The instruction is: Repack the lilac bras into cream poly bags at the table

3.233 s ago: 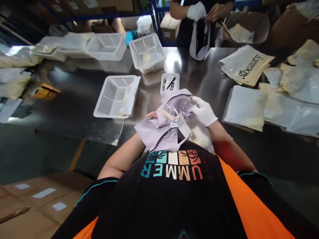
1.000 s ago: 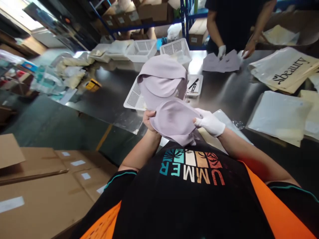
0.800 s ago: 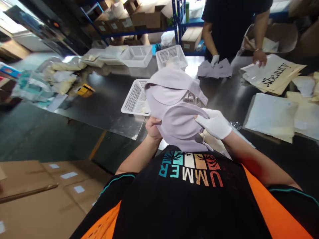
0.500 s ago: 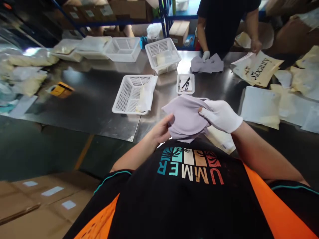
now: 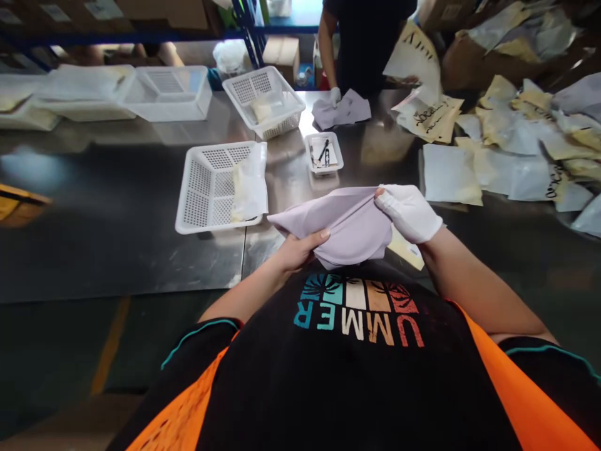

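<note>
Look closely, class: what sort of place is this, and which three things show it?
Probably a packing room or warehouse workroom. White baskets stand on a metal table, flat bags lie in piles, and cardboard boxes sit on a blue shelf behind.

On the cloth (image 5: pixel 347 219) between the fingers (image 5: pixel 313 240), plain pale lilac. On the right-hand glove (image 5: pixel 410 213), white. On the basket (image 5: pixel 197 197) left of the fingers, white with grid-patterned sides. On the shirt (image 5: pixel 338 388) below the fingers, black with orange panels (image 5: pixel 504 376) and multicoloured lettering (image 5: pixel 353 326).
</note>
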`<control>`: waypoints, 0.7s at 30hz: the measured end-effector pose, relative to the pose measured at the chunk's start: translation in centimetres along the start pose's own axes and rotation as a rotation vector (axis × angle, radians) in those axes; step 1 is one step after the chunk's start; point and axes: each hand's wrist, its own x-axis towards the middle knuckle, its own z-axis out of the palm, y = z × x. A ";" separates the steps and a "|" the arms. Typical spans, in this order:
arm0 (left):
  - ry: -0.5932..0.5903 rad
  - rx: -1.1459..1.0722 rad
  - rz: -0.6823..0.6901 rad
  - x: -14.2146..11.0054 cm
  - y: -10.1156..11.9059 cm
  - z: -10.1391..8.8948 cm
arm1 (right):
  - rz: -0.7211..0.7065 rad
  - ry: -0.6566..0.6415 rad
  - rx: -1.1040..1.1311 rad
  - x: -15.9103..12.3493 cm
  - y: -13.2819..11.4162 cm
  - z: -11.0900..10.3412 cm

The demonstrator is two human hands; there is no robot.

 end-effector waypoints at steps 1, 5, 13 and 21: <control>-0.029 0.025 -0.025 0.1 -0.3 -0.5 | -0.035 -0.012 -0.064 -0.3 -0.2 -0.1; -0.146 -0.181 -0.057 1.0 -0.8 -0.7 | -0.319 -0.247 -0.461 -1.3 -1.6 -0.7; 0.200 -0.621 -0.120 3.4 0.2 0.6 | -0.599 -0.468 -0.766 -1.5 -0.3 -2.0; 0.385 -0.534 0.073 3.7 0.9 0.1 | -0.474 -0.418 -0.566 -1.0 2.8 -5.6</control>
